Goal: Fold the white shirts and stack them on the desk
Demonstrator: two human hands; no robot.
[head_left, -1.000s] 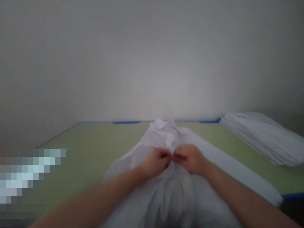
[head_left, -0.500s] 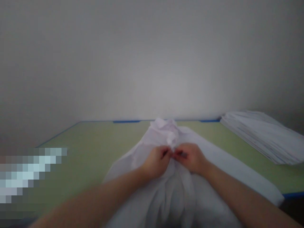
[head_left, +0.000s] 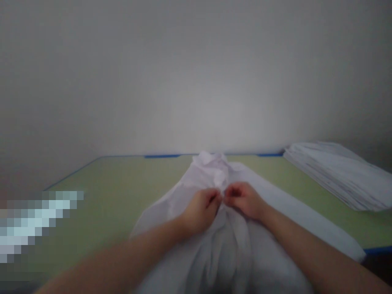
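head view: from where i stand, two bare arms reach in over a pale green table (head_left: 122,183), and a white garment (head_left: 176,204) lies spread between them.
garment: it sits in the middle of the table, its bunched far end (head_left: 211,161) close to the back edge, its near part gathered into loose, shadowed folds (head_left: 226,253) between the forearms.
long white panel: sleeve-like, this strip (head_left: 315,226) slants down the right side toward the near right corner, partly behind the right forearm.
left hand: the left hand (head_left: 200,210) is over the middle line of the cloth, thumb and fingers pinched together on it.
right hand: the right hand (head_left: 245,202) is just beside the left, fingers curled and tips at the same line; the view is soft, so i can't tell whether they clasp the fabric.
stack: flat white pieces (head_left: 339,173) are piled at the far right of the table, well apart from the hands.
edging: blue trim (head_left: 162,156) runs along the table's border, against a plain grey wall (head_left: 196,81).
lower left: coarse pale blocks (head_left: 39,218) cover that corner.
writing: any lettering on cloth or pile is too blurred to read.
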